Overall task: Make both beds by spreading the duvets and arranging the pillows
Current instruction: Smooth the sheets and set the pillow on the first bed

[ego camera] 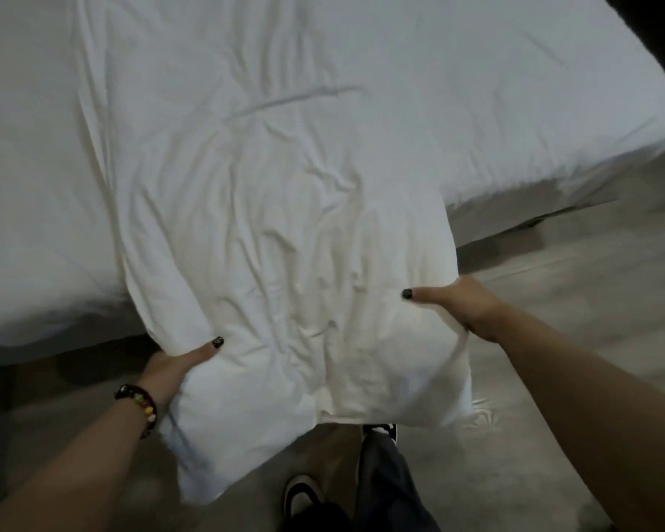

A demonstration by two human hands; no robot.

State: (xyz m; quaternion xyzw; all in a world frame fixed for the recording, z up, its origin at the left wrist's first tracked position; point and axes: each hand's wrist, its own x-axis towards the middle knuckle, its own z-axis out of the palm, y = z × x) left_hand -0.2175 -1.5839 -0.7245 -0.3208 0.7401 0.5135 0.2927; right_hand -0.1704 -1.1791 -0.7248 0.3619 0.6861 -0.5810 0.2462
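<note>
Left hand (pixel 177 364) and right hand (pixel 452 301) gripping the near end of the white duvet (pixel 285 232), thumbs on top, fingers hidden beneath, over the bed (pixel 553 90).

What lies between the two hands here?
In the head view, only the bunched white duvet spans from the left hand to the right hand; both grip it.

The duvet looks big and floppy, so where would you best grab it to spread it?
Grip the duvet at its near end, one hand on each side edge, coming from the foot of the bed. That end hangs bunched off the mattress, as the left hand and right hand hold it now, thumbs on top.
</note>
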